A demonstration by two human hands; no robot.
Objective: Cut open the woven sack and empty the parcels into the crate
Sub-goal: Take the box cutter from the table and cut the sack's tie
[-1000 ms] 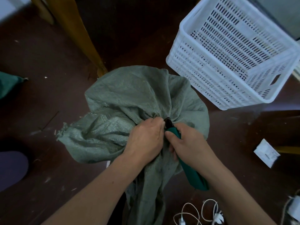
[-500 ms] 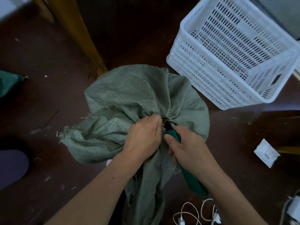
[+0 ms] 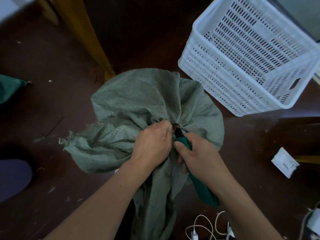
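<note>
Head view, woven sack (image 3: 138,104) on dark floor (image 3: 52,58), left hand (image 3: 152,144) gripping its gathered neck, right hand (image 3: 199,156) curled round green-handled cutter (image 3: 205,190), handle running diagonally from lower right, dark tip pointing up-left into the neck, white crate (image 3: 216,75) upper right.

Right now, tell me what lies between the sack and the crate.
Head view: only a narrow strip of bare floor separates the sack and the crate.

wooden leg (image 3: 83,37) upper left; white charger cable (image 3: 194,235) bottom; white packet (image 3: 284,161) right
</note>
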